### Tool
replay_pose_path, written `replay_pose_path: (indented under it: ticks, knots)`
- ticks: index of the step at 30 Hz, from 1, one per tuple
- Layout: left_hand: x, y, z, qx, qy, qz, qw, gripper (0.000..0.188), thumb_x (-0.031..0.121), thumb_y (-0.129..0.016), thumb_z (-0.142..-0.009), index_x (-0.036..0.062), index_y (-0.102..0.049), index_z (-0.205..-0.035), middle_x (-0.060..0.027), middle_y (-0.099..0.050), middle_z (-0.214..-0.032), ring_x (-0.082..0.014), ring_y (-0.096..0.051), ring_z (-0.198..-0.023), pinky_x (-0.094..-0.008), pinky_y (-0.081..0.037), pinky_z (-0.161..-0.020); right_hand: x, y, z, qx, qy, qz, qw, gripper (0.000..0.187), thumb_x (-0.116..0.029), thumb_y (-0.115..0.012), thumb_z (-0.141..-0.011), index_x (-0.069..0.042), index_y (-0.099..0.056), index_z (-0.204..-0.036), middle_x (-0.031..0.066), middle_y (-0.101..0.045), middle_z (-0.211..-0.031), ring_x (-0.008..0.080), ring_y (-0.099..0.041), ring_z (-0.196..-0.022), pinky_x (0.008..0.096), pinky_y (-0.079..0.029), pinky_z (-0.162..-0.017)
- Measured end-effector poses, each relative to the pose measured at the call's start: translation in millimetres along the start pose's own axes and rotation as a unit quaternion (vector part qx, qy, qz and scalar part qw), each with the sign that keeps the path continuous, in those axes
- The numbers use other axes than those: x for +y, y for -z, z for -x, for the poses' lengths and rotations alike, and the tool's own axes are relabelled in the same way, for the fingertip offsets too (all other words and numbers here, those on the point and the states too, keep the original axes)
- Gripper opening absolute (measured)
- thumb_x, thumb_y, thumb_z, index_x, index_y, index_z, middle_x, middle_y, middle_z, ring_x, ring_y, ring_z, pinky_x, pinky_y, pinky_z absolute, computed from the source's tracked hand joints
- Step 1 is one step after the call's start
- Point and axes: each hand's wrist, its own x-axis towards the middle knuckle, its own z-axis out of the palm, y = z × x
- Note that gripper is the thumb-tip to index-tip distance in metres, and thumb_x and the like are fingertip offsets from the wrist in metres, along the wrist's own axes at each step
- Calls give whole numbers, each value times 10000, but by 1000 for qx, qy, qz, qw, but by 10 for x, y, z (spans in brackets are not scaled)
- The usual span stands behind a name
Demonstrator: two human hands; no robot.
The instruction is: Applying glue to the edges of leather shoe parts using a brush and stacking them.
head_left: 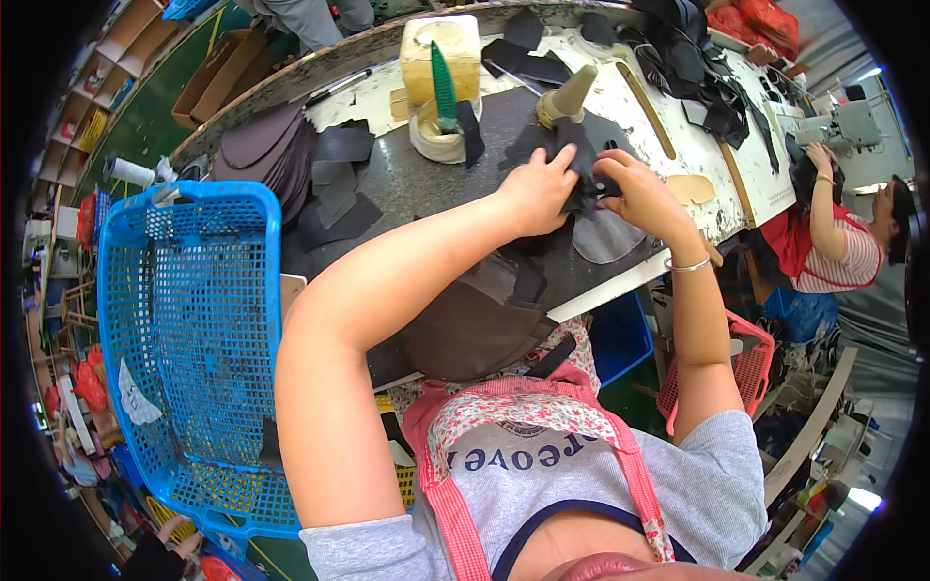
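On a dark slab (436,198) covering the worktable, both hands meet over a small black leather-like piece (582,184). My left hand (542,192) has its fingers bent onto the piece's left side. Opposite it, my right hand (636,192) pinches the right side with curled fingers and thumb, partly hiding what they grip. A rounded grey piece (607,239) lies just below my right hand. Brown rounded pieces (475,334) lie at the near table edge under my left forearm. A beige cone (572,97) stands beyond the hands.
A round pot (438,147) holding a green pointed tool (443,87) stands before a cream block (441,63). Stacked brown flaps (262,150) and black pieces (339,184) lie left. A blue basket (189,339) sits beside the table. At right, another person (838,237) works at a machine.
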Motion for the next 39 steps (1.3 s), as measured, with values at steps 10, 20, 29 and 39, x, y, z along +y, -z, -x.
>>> replay_pose_path:
  ticks: [10,20,29,39]
  knots:
    - [61,439,256,-49,-31,-159,986,557,450,-678,-799,110,-591,-1231,-199,-323,-1492,-437,-593,-1077,-392,-542,-848,151,44,154,66,-112,-48,990,163,-61,-725,-774,5,-612,-871,118,-601,-778,254,-591,-667,354,-474,-630]
    - [665,1153,1855,52,79,-147,984,270,209,-714,-776,32,-619,-956,-133,-643,-1018,-278,-644,-929,-364,-521,-770,-667,-1002,-1248,60,-73,79,992,436,-385,-673,-801,10,-617,-977,185,-667,-934,393,-650,-872,476,-525,-747]
    - [700,1653,4434,31,640,-175,748,438,202,-760,-766,-32,-572,-1085,-201,-602,-1068,-352,-598,-1025,-404,-487,-888,55,-682,-1144,167,-241,-34,956,243,-215,-593,-855,19,-602,-919,180,-656,-710,254,-703,-674,342,-531,-617]
    - [549,831,4936,-163,616,-169,752,647,8,-835,-550,-30,-471,-1083,-227,-566,-1034,-411,-558,-974,-422,-482,-898,485,-158,-402,350,-118,-102,924,297,-221,-638,-938,37,-664,-1081,89,-693,-1013,138,-633,-902,253,-483,-821]
